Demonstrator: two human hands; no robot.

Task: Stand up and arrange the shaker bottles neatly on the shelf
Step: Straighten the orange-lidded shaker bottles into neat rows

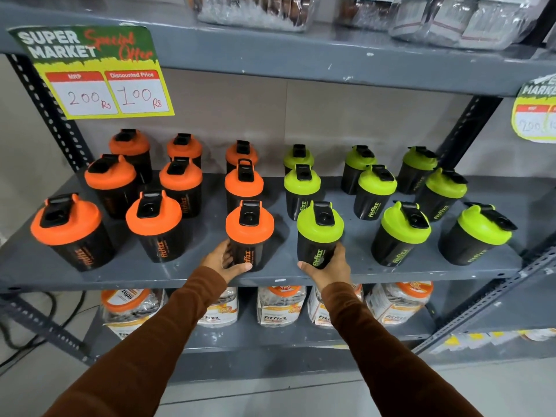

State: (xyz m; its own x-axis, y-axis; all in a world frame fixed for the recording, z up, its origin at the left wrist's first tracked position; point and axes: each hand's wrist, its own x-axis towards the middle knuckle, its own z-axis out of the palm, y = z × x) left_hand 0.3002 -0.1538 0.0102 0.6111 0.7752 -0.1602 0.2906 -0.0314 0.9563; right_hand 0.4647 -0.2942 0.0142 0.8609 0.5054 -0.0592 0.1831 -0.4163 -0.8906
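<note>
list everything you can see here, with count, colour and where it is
orange-lid bottles: 9, black bodies, upright, left half of the middle shelf in three columns
green-lid bottles: 9, black bodies, upright, right half of the same shelf in three columns
middle shelf: 1, grey metal, holds all the bottles
price sign: 1, green and yellow, hangs from the upper shelf at left, reads 200 and 100
second sign: 1, same style, cut off at right edge
wrapped packs: several, clear plastic, top shelf
jars: at least 5, clear with orange labels, shelf below
left hand: brown sleeve, grip closed on the front orange-lid bottle
right hand: brown sleeve, grip closed on the front green-lid bottle
</note>
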